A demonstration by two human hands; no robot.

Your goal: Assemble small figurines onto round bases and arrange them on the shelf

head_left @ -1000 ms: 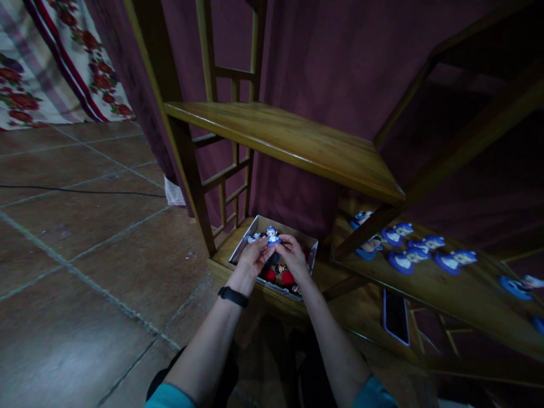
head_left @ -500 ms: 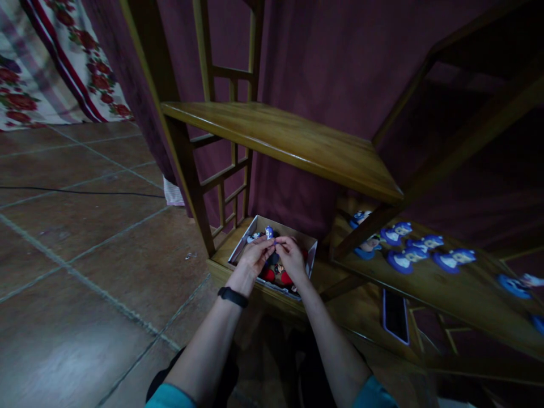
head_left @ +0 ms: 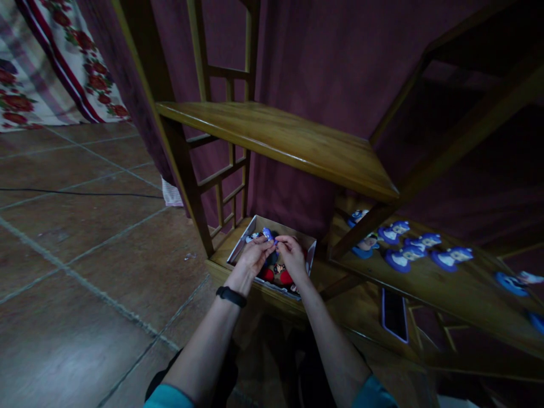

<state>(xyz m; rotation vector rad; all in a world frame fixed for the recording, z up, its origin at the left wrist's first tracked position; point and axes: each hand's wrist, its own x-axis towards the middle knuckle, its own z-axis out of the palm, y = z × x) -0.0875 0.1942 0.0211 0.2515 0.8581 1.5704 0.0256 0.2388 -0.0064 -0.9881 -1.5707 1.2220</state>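
The fingers of the left hand (head_left: 254, 255) and right hand (head_left: 292, 258) are clamped on the lower end of a blue-purple figurine (head_left: 267, 233), held over the open box (head_left: 278, 228). The figurine's long axis points from the fingertips toward 11 o'clock, head outermost. The left hand, at 7 o'clock from the figurine, is nearer its body; the right hand, at 4 o'clock, meets only its base.

A toy (head_left: 267, 233) is between your fingers (head_left: 285, 242), over the box (head_left: 275, 227). Behind your fingers hangs a curtain (head_left: 289, 195), and a high shelf (head_left: 272, 131) sits above. To their right, more toys (head_left: 452, 258) are on another shelf (head_left: 442, 286), with a phone (head_left: 394, 315) below.
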